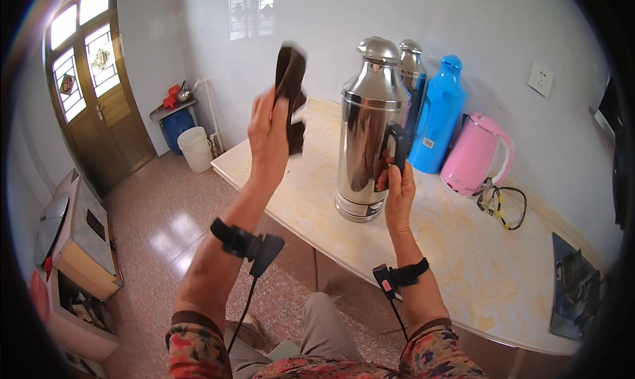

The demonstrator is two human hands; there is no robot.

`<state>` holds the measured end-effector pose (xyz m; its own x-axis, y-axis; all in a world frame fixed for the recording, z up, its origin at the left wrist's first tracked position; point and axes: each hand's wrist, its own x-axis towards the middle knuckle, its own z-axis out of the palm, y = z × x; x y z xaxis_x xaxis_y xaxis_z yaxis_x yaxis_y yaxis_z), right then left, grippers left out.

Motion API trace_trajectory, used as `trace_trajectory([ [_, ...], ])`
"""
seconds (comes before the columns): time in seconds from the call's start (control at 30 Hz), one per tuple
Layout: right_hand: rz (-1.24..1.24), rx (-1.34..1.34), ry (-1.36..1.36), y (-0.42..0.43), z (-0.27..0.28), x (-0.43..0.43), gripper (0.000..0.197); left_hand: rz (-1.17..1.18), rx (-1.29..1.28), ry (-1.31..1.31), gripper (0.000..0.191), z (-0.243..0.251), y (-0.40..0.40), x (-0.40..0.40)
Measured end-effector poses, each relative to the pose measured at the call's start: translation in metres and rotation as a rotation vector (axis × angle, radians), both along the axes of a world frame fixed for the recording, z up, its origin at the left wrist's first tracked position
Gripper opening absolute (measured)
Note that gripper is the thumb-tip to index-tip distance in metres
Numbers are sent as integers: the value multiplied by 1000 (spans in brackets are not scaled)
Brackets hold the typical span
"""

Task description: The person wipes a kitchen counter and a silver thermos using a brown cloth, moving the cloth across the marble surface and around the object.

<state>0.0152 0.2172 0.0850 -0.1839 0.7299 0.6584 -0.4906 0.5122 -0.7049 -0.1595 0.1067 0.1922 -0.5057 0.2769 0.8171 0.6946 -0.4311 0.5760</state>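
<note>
My left hand (269, 131) is raised over the counter's left part, gripping a dark brown cloth (291, 91) that is slightly blurred. To its right, a shiny stainless steel thermos flask (364, 131) stands upright near the front edge of the marbled countertop (446, 250). The fingers of my right hand (398, 190) are around the lower part of the flask's black handle. The flask's domed lid is on. Close behind it stand a second steel flask (412, 64), partly hidden, and a blue thermos flask (439, 116).
A pink electric kettle (471, 153) and a coiled cable (521, 200) lie right of the flasks. At the far right is a gas hob (570, 289). A white bucket (195, 148) and blue barrel (176, 128) stand beyond the counter's left end. A wall socket (541, 79) is above.
</note>
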Motion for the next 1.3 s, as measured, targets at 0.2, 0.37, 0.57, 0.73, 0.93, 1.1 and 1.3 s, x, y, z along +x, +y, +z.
trace_trajectory([
  [0.2,89,-16,56,3,5,2,21,148,29,647,33,52,57,47],
  [0.37,126,-6,-3,10,0,1,26,372,-109,659,36,12,75,75],
  [0.57,94,-10,-30,3,4,-5,23,234,24,724,35,-22,64,61],
  [0.73,-83,22,-96,6,1,-16,20,113,-69,524,25,-105,60,65],
  [0.93,32,-23,51,0,2,-25,18,29,-206,289,25,-175,42,77],
  [1.1,38,-35,53,10,3,-21,21,84,-296,377,28,-177,41,77],
  [1.3,6,-25,38,9,-1,-29,23,100,-611,385,24,-189,27,73],
])
